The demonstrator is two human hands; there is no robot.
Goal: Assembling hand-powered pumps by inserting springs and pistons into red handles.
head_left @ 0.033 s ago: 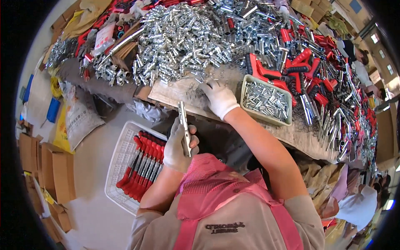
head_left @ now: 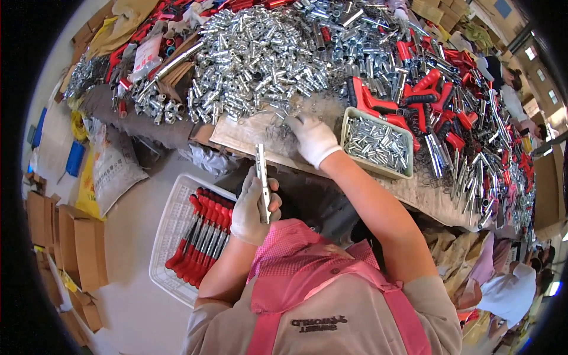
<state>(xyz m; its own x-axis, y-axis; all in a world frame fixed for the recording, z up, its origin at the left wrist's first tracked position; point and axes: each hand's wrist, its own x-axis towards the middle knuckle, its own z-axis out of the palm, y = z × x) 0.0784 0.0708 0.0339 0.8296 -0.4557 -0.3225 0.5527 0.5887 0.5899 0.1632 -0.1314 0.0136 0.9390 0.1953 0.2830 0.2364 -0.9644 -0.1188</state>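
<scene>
Cluttered workbench (head_left: 408, 192) runs across the upper half of the head view, heaped with small silver metal fittings (head_left: 260, 53) on the left and middle, red-handled tools (head_left: 426, 89) and long metal rods (head_left: 491, 154) toward the right. Pale green tray (head_left: 408, 171) sits on the bench near the front edge, filled with small silver metal pieces (head_left: 376, 142).

Right hand (head_left: 312, 139), white glove, arm stretched out, rests on the bench just left of the green tray, fingers down on loose scraps by the edge of the silver pile; cannot tell whether it pinches anything. Left hand (head_left: 251, 213), white glove, held close to the body below the bench edge, clenched around a slim silver metal rod (head_left: 261, 171) that stands roughly upright, its top reaching up toward the bench front.

White plastic basket (head_left: 171, 213) on the floor to the person's left, holding a neat row of red-handled finished tools (head_left: 204, 236) lying side by side, handles toward the upper end. Cardboard boxes (head_left: 71, 242) stacked at far left on the floor, a white filled sack (head_left: 109, 168) and a yellow bag (head_left: 83, 183) beside them under the bench. Another person in white (head_left: 503, 293) sits at lower right, partly cut off.
</scene>
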